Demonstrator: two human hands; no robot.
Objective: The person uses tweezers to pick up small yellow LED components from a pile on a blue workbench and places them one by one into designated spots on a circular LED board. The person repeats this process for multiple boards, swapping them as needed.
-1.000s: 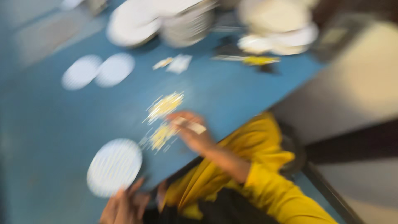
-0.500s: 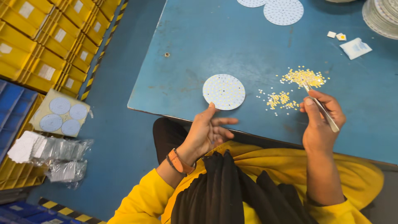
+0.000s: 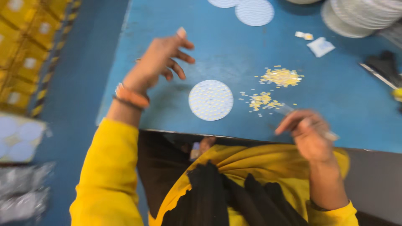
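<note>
My right hand (image 3: 309, 134) is smeared by motion, so I cannot tell how my fingers grip the thin tool (image 3: 307, 122) or what kind it is. The yellow bits (image 3: 280, 77) beyond the white disc (image 3: 210, 100) are too small to make out singly. Farther beyond the disc, the stack of plates (image 3: 356, 19) is cut off by the top edge. The black object (image 3: 383, 67) far right of the disc is blurred and unclear.

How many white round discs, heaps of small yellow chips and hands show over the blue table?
White round discs lying singly: 3 (near disc, far disc, cut-off disc)
Yellow chip heaps: 2 (far heap, near heap)
Hands: 2 (left hand, right hand)
Total: 7
</note>
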